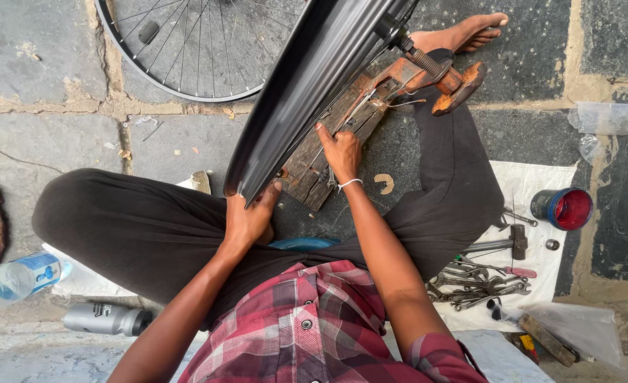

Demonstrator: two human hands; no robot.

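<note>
I sit cross-legged on a stone floor. My left hand (249,216) grips the near edge of a black bicycle rim (307,85) that stands tilted in a rusty orange truing stand (438,74) fixed on a worn wooden block (328,145). My right hand (340,150) rests on the block beside the rim, fingers closed around a thin spoke or small tool; which of the two I cannot tell. A white band circles that wrist.
A spoked wheel (193,46) lies at the top. At right a white cloth (534,184) carries a hammer (502,245), several wrenches (477,284) and a red-lidded tin (562,208). A water bottle (19,278) and a grey can (108,319) lie at left.
</note>
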